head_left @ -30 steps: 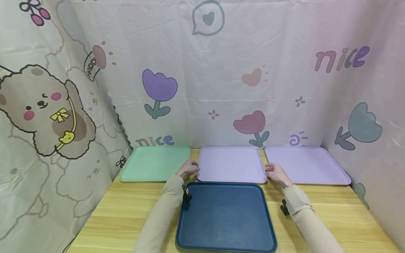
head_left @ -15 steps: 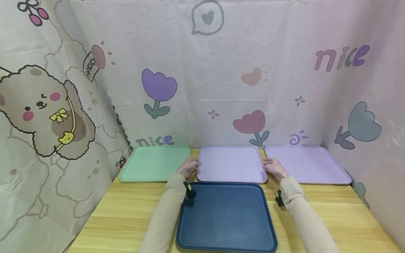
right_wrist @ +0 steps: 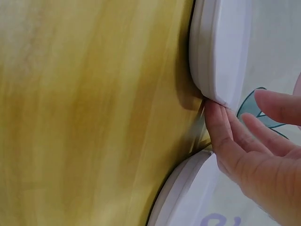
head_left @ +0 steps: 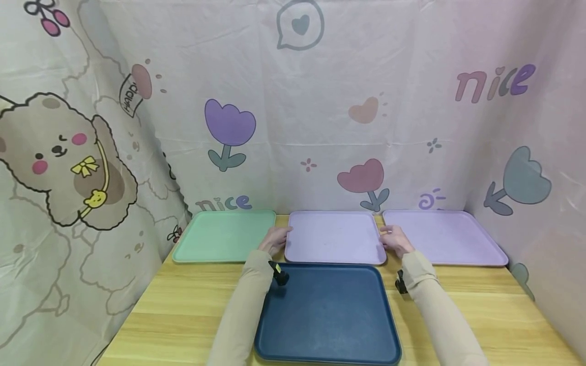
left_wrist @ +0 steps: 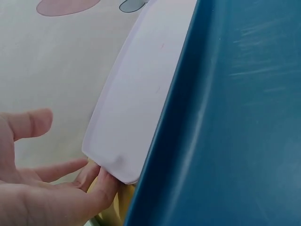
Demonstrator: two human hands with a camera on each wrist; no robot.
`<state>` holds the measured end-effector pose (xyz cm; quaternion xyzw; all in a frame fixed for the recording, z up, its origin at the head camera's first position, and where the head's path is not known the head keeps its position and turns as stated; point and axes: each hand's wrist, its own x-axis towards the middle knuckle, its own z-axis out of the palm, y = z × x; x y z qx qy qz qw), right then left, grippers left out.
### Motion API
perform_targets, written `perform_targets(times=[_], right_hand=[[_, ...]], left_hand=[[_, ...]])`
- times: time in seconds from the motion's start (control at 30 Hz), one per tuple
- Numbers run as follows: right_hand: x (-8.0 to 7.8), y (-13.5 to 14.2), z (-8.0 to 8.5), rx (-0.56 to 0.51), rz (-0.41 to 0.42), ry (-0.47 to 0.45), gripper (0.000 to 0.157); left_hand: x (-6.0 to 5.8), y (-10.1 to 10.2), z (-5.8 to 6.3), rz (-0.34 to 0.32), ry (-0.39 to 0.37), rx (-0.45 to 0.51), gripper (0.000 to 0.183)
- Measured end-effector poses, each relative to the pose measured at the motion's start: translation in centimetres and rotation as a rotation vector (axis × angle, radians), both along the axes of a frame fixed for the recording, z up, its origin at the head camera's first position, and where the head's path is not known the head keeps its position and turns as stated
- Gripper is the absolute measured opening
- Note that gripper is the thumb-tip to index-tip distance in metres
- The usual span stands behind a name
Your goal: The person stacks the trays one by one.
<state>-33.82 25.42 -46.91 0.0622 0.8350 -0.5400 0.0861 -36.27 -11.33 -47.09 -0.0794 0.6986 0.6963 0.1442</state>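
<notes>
A pale lavender tray lies at the middle of the back row in the head view. At its left edge is my left hand; in the left wrist view the fingertips touch the tray's rim, and the thumb stands apart above it. My right hand is at the opposite edge. In the right wrist view its fingertips meet the tray's corner from the side, with the thumb raised away. Just in front lies a larger dark blue tray, flat on the wooden table.
A mint green tray lies to the left, near my left hand. Another lavender tray is on the right, close to my right hand. A printed cloth hangs behind the table and along both sides.
Both hands have moved slightly inward and away from me, to the side edges of the middle lavender tray. The trays look unmoved.
</notes>
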Motion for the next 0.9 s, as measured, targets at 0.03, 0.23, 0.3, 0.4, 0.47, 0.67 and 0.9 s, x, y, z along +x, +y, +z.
perform_targets(times=[0.03,0.23,0.3,0.4,0.47,0.67,0.9], right_hand=[[0.0,0.0,0.0,-0.001,-0.003,0.0,0.059],[0.1,0.0,0.1,0.012,-0.06,0.016,0.054],[0.0,0.1,0.0,0.02,-0.081,0.023,0.054],[0.0,0.2,0.0,0.021,-0.117,0.031,0.054],[0.0,0.4,0.0,-0.005,-0.13,0.036,0.054],[0.1,0.6,0.1,-0.15,-0.107,0.067,0.054],[0.6,0.7,0.7,-0.173,-0.132,0.055,0.047]], left_hand=[[0.0,0.0,0.0,0.005,-0.006,0.002,0.061],[-0.2,0.0,-0.1,0.056,-0.015,0.028,0.054],[-0.2,0.1,-0.1,0.084,-0.002,0.045,0.046],[-0.3,0.2,0.1,0.103,0.031,0.042,0.031],[-0.3,0.3,0.3,0.109,0.056,0.015,0.023],[-0.1,0.0,0.8,0.132,0.088,-0.038,0.028],[-0.8,-0.3,-0.3,0.184,0.124,-0.07,0.015]])
